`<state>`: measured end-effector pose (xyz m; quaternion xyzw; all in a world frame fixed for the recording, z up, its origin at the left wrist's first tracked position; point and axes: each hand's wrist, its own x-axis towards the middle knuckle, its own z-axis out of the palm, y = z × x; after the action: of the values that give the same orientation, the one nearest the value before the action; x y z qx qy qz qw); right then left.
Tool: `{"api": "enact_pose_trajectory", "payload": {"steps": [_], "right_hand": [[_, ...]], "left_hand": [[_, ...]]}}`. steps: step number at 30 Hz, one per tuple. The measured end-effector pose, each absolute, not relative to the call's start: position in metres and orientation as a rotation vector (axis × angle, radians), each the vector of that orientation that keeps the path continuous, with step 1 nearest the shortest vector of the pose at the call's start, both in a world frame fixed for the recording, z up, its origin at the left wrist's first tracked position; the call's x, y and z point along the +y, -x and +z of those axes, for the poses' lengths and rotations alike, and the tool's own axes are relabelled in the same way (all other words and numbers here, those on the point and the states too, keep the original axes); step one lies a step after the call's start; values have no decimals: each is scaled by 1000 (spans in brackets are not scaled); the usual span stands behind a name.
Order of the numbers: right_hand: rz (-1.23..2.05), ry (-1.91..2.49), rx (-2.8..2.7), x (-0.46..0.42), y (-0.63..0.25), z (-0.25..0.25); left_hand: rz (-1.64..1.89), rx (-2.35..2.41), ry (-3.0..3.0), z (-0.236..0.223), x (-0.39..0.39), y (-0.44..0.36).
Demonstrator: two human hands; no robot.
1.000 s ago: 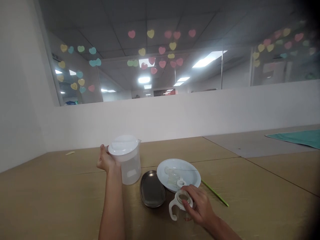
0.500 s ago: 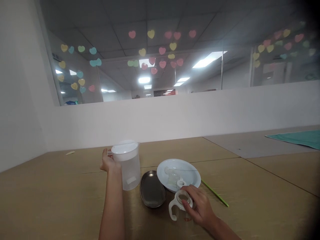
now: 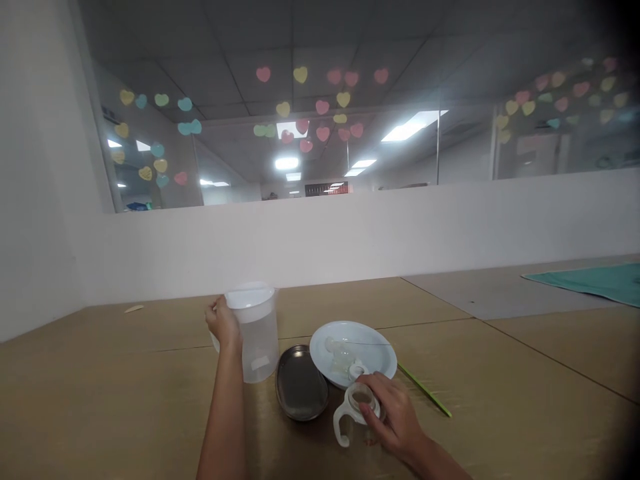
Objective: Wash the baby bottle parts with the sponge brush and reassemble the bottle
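Left grip [image 3: 223, 321] obscures part of the handle [image 3: 215, 342] of the pitcher [image 3: 260, 343]. Right grip [image 3: 396, 415] covers the right side of the handled cup [image 3: 356, 415]; red marking [image 3: 371, 441] illegible. Teal cloth [image 3: 595, 283], beyond and right of right grip, cut off at frame edge.

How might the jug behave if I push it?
The jug is probably light unless filled, given its cloudy, plastic-looking wall. Being taller than wide, it may tip if pushed high, though the left hand holding it could steady it.
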<state>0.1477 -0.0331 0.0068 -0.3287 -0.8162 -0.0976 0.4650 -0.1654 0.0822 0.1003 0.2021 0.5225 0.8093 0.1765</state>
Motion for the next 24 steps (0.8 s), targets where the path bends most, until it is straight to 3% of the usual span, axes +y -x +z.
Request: {"api": "enact_pose_trajectory", "payload": {"steps": [8,15,19,22,24], "right_hand": [[-382,718,-1979,-34,-151,10],[-349,927,-1509,-24,-162,6],[-220,1182,-1120,-3,-179,0],[-280,1459,-1008,10,-196,-5],[-329,1756,-1146,13,-203,-8]], "left_hand": [[1791,2180,-1229,140,23,166],[1910,1783,-1750,172,-12,103],[1368,1481,-2145,149,11,51],[628,1616,-2524,111,31,15],[490,1593,-2564,85,40,-2]]}}
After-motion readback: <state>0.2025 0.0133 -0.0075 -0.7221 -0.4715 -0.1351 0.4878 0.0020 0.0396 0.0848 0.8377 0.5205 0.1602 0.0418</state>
